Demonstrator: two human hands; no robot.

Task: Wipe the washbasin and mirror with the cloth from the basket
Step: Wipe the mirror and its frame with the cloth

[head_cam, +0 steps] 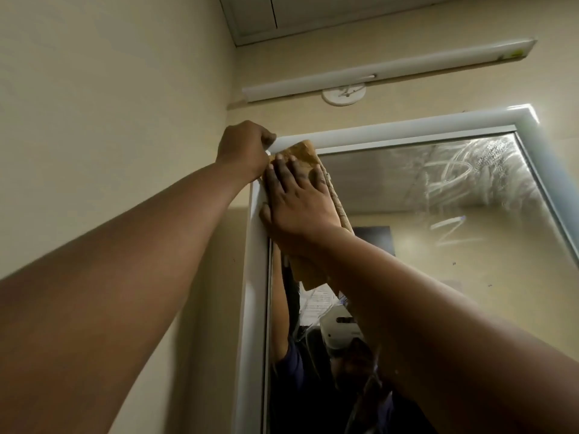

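**Both hands at the mirror's upper left corner**

From the head camera we look up at the mirror in its white frame on a cream wall. Our right hand lies flat with fingers spread, pressing the tan cloth against the glass just inside the upper left corner; the cloth shows above the fingertips and hangs on below the wrist. Our left hand is curled over the frame's corner, fingers hooked on its top edge, gripping the frame and touching the cloth's edge. Both bare forearms reach up from the lower part of the view. Streaky wipe marks cover the glass toward the upper right. Above the mirror, a long white tube light is fixed to the wall, with a round white fitting just beneath it. The washbasin is out of view.
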